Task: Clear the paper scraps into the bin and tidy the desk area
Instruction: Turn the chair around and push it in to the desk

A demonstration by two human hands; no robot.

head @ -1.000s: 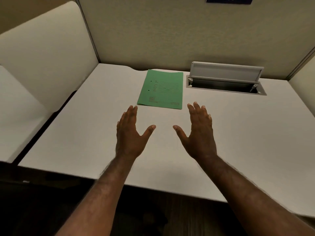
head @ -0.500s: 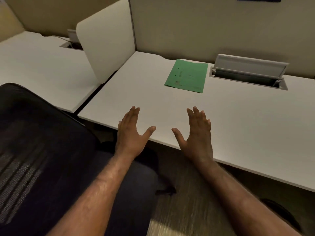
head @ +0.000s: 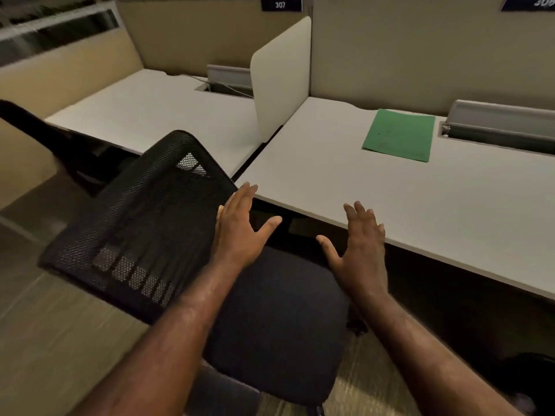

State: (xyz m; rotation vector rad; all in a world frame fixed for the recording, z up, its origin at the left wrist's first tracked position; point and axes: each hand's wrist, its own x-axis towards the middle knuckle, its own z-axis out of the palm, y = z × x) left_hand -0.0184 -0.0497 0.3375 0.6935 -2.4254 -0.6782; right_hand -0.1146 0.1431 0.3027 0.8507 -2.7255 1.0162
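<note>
We hold our left hand (head: 240,229) and right hand (head: 360,247) out palms down, fingers spread and holding nothing, over the dark seat of a mesh-backed office chair (head: 135,223) at the near edge of the white bench (head: 345,181). The left hand sits just beside the chair's backrest. A green paper sheet (head: 401,135) lies flat near the back of the bench, beside the open cable tray (head: 498,130).
</note>
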